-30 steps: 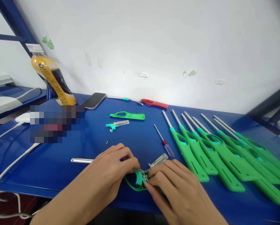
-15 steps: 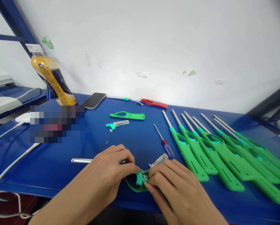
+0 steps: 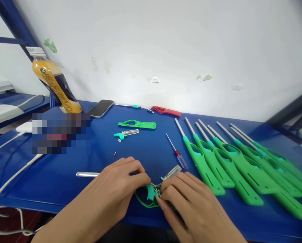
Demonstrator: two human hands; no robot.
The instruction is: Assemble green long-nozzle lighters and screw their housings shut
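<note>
At the table's near edge, my left hand (image 3: 124, 182) is closed, thumb and index finger pinching the teal trigger (image 3: 150, 193) of a gas lighter. Facing it, my right hand (image 3: 188, 195) curls its fingers over the handle end of an opened green lighter casing (image 3: 147, 204), its fingertips against thin white wires (image 3: 156, 189) beside the trigger. A clear fuel tank (image 3: 172, 172) sticks out above the right knuckles. Left of my left hand, a metal lighter tube (image 3: 87, 174) reaches out from behind it. Most of the casing is hidden under my right hand.
Several assembled green lighters (image 3: 203, 162) lie at the right, beside a screwdriver (image 3: 177, 153). Farther back are a green casing half (image 3: 145, 125), a trigger with tank (image 3: 120, 135), a small screw (image 3: 115, 153), a red casing (image 3: 167, 111), a phone (image 3: 101, 108) and a bottle (image 3: 56, 82).
Both hands stay in nearly the same place. The left fingertips have shifted slightly at the teal trigger; the things on the table have not moved.
</note>
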